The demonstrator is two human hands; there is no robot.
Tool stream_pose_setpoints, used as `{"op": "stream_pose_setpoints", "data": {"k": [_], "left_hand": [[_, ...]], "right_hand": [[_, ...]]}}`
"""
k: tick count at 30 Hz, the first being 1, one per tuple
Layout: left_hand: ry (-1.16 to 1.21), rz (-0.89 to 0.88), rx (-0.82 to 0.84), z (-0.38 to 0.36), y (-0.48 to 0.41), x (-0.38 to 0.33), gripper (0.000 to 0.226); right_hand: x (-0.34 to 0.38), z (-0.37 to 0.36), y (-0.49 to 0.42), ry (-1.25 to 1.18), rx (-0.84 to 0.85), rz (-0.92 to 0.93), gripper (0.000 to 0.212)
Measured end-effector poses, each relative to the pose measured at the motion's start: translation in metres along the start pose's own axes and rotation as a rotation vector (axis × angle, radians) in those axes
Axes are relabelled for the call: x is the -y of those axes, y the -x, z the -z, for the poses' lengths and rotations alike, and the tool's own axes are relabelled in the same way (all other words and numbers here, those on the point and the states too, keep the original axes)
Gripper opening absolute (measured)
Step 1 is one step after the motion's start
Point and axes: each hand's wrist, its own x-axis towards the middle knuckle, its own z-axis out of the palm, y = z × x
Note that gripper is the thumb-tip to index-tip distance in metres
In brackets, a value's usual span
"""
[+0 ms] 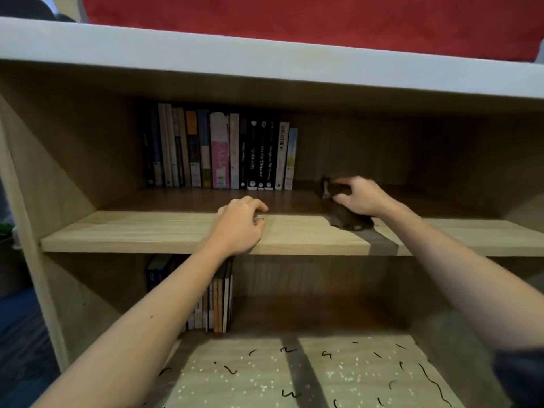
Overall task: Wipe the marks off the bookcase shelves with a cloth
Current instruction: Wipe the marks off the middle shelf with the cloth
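Big wooden bookcase fills the view, two shelves open to us. The middle shelf looks bare of marks along its front edge, as far as I can see. A row of books stands upright along its back edge, from the left side to about the middle. Below it the lower shelf has a smaller batch of books at its back left.

Now the hands. The left hand rests on the front edge of the middle shelf near its centre, fingers loosely curled and holding nothing. It looks like a brace. The right hand is further in and to the right on that same shelf. Its fingers are bunched around the dark cloth and press it down onto the wood.

Here's what matters: the black squiggle marks lie on the lower shelf. They are scattered across its front part, with the longest one towards the front right corner, and white specks lie among them. So from the cloth the work lies straight down and back towards the person, one shelf below. The right hand has the cloth and sits over the more heavily marked side, so I'd judge it's the one to drop down.
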Motion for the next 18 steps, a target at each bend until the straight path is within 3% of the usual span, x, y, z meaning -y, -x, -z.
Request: {"op": "stream_pose_setpoints", "data": {"k": [3,7,10,13,16,18], "left_hand": [[0.012,-0.011,-0.022,0.001,0.0,0.001,0.033],[0.067,-0.039,-0.071,0.0,0.001,0.005,0.033],[0.062,-0.043,-0.116,-0.001,0.001,0.002,0.031],[0.055,-0.074,-0.124,-0.002,0.006,-0.001,0.028],[0.08,-0.125,-0.155,-0.002,0.019,-0.009,0.026],[0.077,-0.184,-0.171,-0.006,0.033,-0.019,0.026]], "right_hand": [[0.01,-0.043,-0.033,0.101,0.296,-0.123,0.05],[0.036,-0.061,-0.027,0.114,0.29,0.063,0.047],[0.039,-0.047,0.024,0.098,0.173,0.227,0.038],[0.042,-0.042,0.103,0.034,-0.107,0.407,0.032],[0.025,-0.018,0.133,-0.176,-0.205,0.425,0.02],[-0.001,-0.002,0.118,-0.171,-0.394,0.334,0.028]]}}
